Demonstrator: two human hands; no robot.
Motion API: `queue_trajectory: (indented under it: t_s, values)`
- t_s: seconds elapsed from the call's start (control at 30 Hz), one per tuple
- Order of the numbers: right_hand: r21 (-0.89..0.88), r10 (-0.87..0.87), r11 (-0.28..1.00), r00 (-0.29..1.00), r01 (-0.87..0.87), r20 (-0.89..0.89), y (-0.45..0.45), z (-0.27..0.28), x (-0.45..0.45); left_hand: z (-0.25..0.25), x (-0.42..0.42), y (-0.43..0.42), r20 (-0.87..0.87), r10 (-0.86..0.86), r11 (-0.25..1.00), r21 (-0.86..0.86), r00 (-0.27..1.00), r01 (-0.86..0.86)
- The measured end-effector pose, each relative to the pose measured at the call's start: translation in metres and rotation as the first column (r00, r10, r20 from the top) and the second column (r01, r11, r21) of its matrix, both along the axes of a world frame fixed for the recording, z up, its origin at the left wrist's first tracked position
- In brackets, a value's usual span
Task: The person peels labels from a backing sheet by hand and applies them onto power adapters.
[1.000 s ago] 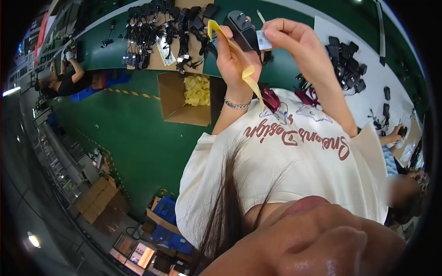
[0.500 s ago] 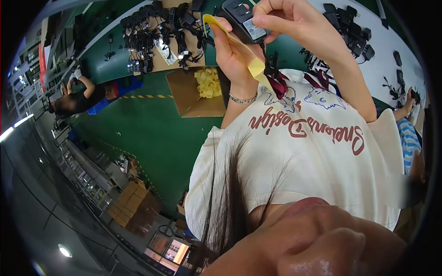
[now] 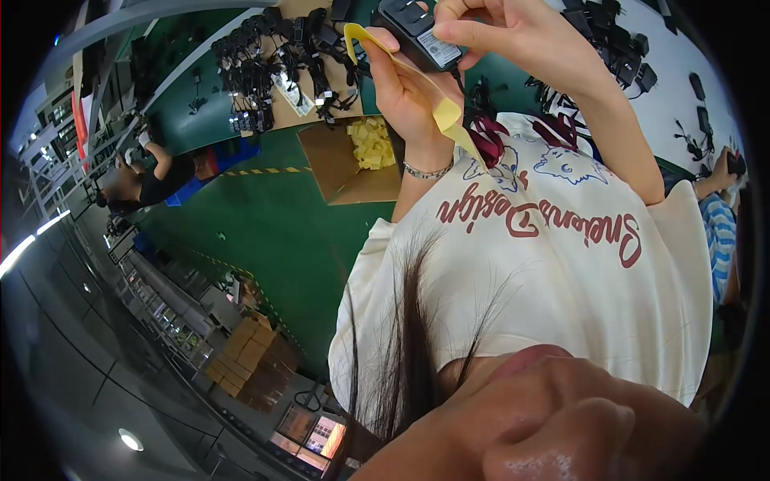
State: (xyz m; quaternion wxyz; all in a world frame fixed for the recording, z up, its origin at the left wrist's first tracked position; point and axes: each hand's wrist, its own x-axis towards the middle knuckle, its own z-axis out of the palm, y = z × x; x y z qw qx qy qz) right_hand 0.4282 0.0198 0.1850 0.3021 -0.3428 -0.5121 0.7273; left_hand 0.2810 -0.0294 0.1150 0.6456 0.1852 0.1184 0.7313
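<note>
My left hand (image 3: 409, 104), with a bracelet at its wrist, is closed around a black power adapter (image 3: 405, 22) with metal plug prongs. A yellow paper strip (image 3: 445, 116) also lies in that hand, curling over the fingers and hanging toward the shirt. On the adapter is a white printed label (image 3: 439, 50). The thumb of my right hand (image 3: 513, 40) presses at the label's edge, its other fingers curled behind and partly hidden. The adapter's black cord runs down beside my left hand.
An open cardboard box (image 3: 345, 180) with crumpled yellow paper (image 3: 373, 144) stands left of me. Bundled black adapters (image 3: 249, 72) lie on the green bench, more adapters (image 3: 613, 44) on the white table. A co-worker (image 3: 148, 180) is at the far left, another person's hand (image 3: 722, 172) at right.
Both hands and the adapter have shifted very slightly left and up in view. The surroundings have tilted a little with the head. The grip looks the same.
</note>
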Motion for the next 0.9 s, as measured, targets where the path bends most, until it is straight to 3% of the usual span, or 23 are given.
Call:
queue_trajectory:
  t_s: [0.53, 0.9]
  values:
    - [-0.034, 0.02, 0.999, 0.993, -0.016, 0.113, 0.008, 0.002, -0.001, -0.01, -0.001, 0.005, -0.051, 0.052, 0.999, -0.012, 0.997, -0.052]
    - [0.011, -0.02, 1.0, 0.999, 0.02, 0.039, 0.007, -0.01, -0.011, -0.014, -0.008, 0.006, -0.072, 0.047, 0.999, -0.002, 0.996, -0.047]
